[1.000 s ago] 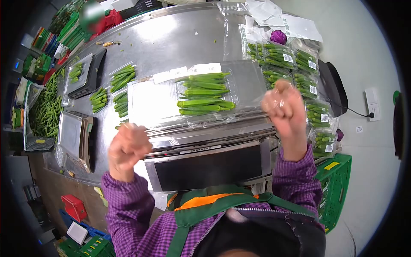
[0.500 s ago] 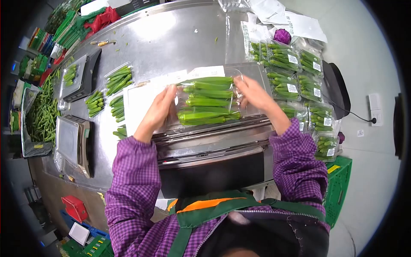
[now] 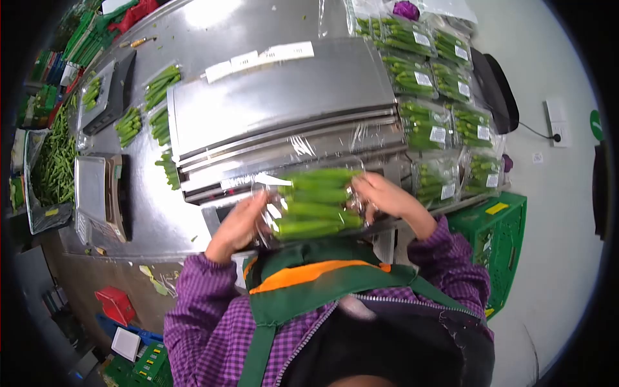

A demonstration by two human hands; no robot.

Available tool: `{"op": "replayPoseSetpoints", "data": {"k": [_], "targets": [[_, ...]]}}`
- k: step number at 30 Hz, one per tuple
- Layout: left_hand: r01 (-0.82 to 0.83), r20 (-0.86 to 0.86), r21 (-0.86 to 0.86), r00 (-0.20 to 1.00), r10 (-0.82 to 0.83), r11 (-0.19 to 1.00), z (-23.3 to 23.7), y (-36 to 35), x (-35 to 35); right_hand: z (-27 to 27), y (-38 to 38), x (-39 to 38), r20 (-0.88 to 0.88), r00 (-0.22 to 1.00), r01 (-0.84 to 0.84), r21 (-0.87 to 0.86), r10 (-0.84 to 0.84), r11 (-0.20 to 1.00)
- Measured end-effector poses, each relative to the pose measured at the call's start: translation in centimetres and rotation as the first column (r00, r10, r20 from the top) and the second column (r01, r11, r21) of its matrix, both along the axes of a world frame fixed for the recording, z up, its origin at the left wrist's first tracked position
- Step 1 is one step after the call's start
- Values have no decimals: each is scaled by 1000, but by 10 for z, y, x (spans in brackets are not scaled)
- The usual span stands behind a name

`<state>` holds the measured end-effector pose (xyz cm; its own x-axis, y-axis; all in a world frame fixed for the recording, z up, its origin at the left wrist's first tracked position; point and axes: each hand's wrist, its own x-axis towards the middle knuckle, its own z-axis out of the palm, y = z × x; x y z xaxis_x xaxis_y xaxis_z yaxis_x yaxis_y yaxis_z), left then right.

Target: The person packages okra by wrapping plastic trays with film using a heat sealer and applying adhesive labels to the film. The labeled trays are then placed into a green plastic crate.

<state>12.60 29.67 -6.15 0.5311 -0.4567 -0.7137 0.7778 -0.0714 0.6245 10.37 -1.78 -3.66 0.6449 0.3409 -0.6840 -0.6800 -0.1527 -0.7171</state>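
A clear plastic pack of green okra [image 3: 316, 209] is held level between my two hands, close in front of the apron. My left hand [image 3: 240, 224] grips its left end, with the fingers partly hidden by shiny film. At the opposite end, my right hand [image 3: 390, 198] grips it, thumb on top. Just beyond the pack stands a metal wrapping machine [image 3: 277, 90], with white labels along its far edge and film stretched across its front.
Labelled okra packs [image 3: 422, 122] lie in rows to the right, above a green crate [image 3: 503, 238]. On the left are a scale [image 3: 97, 187], a second scale [image 3: 106, 97], several unlabelled okra trays [image 3: 161, 87] and a bin of loose okra [image 3: 55, 161]. A knife [image 3: 138, 42] lies farther back.
Both hands have drawn the okra pack toward my body, off the top of the machine. The machine's top and front film are now uncovered. The view has shifted slightly.
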Motion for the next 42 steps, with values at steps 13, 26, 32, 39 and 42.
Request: {"op": "replayPoseSetpoints", "data": {"k": [13, 26, 32, 39, 42], "targets": [[-503, 401, 242, 831, 386, 830, -54, 19, -116, -67, 21, -77, 670, 668, 588, -210, -323, 781], [-184, 599, 439, 789, -133, 879, -145, 39, -183, -124, 22, -173, 313, 934, 260, -273, -170, 926], [52, 343, -327, 937, 67, 944, -57, -15, -164, -93, 69, -186, -140, 907, 383, 669, -398, 637], [-495, 433, -210, 726, 534, 843, 33, -2, -138, -64, 101, -142, -108, 975, 151, 963, -197, 222], [-173, 554, -103, 808, 201, 980, 59, 1, -164, -66, 132, -108, -11, 980, 33, 993, -198, 109]]}}
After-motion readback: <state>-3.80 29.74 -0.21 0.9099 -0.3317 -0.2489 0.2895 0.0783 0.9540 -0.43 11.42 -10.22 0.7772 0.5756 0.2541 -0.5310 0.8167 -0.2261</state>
